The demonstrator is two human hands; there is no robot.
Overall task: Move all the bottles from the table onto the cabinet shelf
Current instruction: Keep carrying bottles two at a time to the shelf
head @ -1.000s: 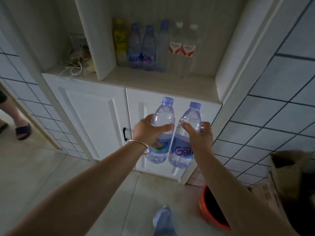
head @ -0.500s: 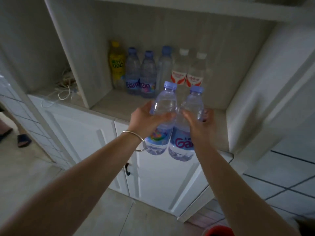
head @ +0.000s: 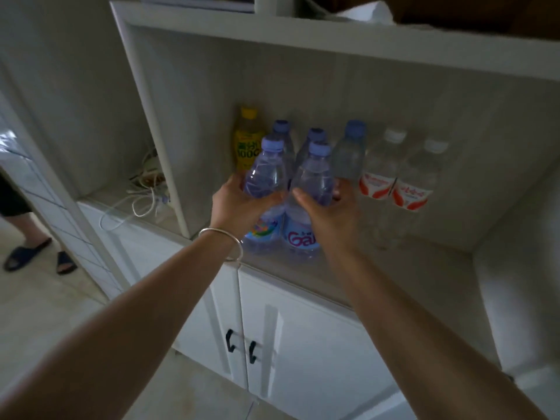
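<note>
Your hands are both full: your left hand (head: 242,204) is wrapped around the shoulder of one blue-capped water bottle (head: 266,189), and your right hand (head: 330,213) grips a second one (head: 309,189) the same way, the two bottles pressed side by side and upright. Their bases look to be at or just above the front part of the cabinet shelf (head: 394,268); whether they have touched down cannot be told from here. Both appear full, so expect real weight in each hand, and the thin clear plastic will likely give and crackle if you squeeze hard. The smooth wall may be slippery, so your hold just under the shoulder taper is a sound one, since the flare stops the bottle sliding down through your fingers. Behind them stands a back row: a yellow drink bottle (head: 247,140) at the left, three blue-capped bottles (head: 348,153) in the middle, and two white-capped bottles with red labels (head: 394,177) to the right, all close together. There is little room to push further in without knocking that row, so setting down in front of it seems the safer course. The upright divider panel (head: 163,147) bounds the left side, with a tangle of cables (head: 145,189) beyond it; the bay wall closes the right. Open shelf remains in front of the white-capped pair. Mind the shelf's front lip above the cabinet doors (head: 303,344): a base set half over it could tip forward.
</note>
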